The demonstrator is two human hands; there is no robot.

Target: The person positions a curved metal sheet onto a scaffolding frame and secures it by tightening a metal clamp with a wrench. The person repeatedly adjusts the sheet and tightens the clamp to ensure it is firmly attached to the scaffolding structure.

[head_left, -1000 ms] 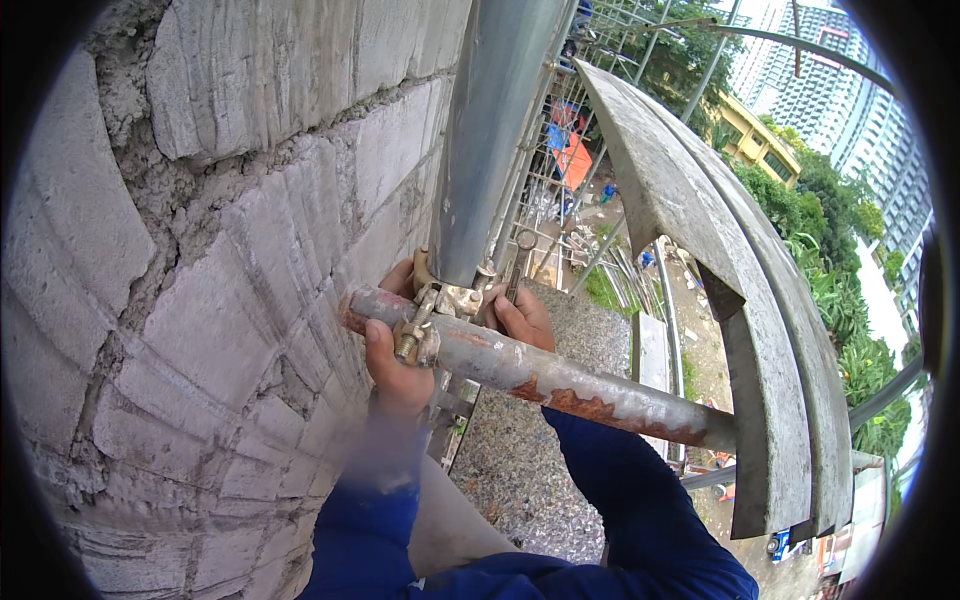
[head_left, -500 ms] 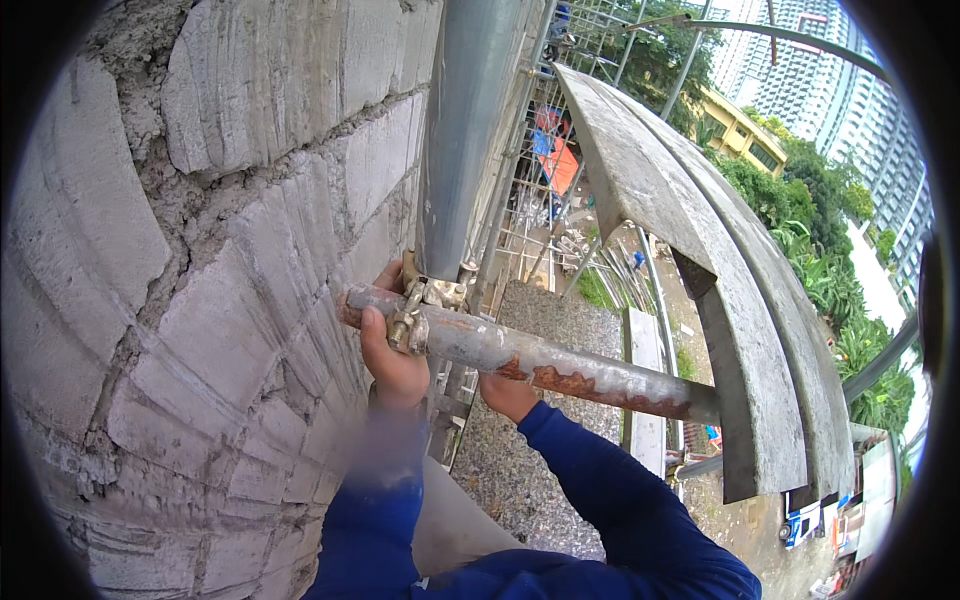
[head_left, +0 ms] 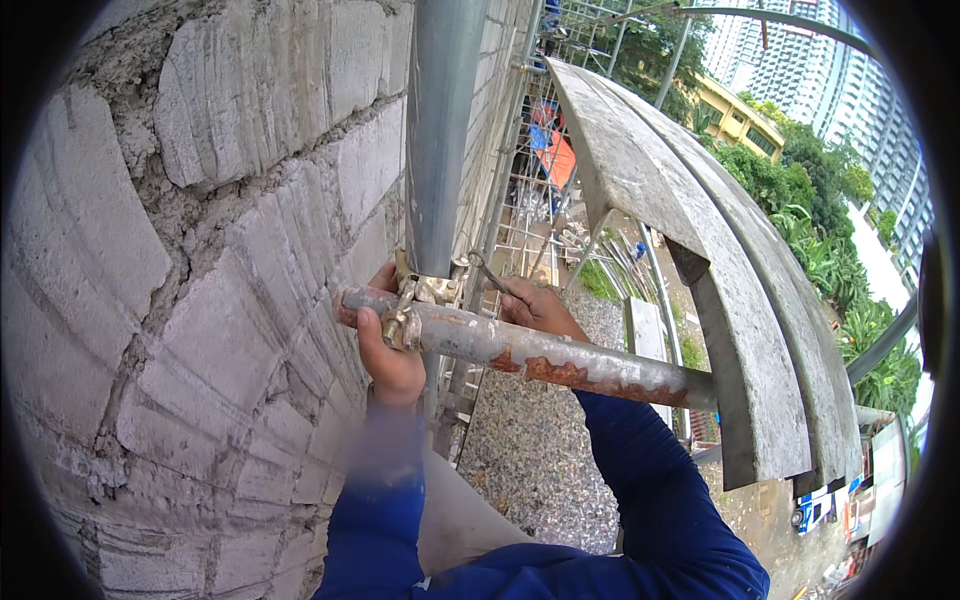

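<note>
A rusty, cement-stained scaffold pipe (head_left: 560, 362) runs crosswise in front of me. A brass-coloured scaffold clamp (head_left: 420, 300) joins it to an upright grey pipe (head_left: 440, 140). My left hand (head_left: 385, 345) is wrapped round the horizontal pipe's left end, its thumb beside the clamp and the other fingers partly hidden behind. Beyond the pipe, my right hand (head_left: 540, 308) closes on the handle of a metal wrench (head_left: 490, 272). The wrench's head is at the bolt on the clamp's right side.
A rough concrete-block wall (head_left: 230, 310) fills the left side. Weathered metal planks (head_left: 680, 220) extend along the right, under the horizontal pipe's far end. Scaffold frames (head_left: 520, 190) stand farther off. Gravelly ground (head_left: 540, 440) lies far below, with a blue-and-white vehicle (head_left: 815, 510).
My right hand has risen from below the horizontal pipe to its far side, bringing the wrench to the clamp's bolt. My left hand keeps its hold on the pipe end.
</note>
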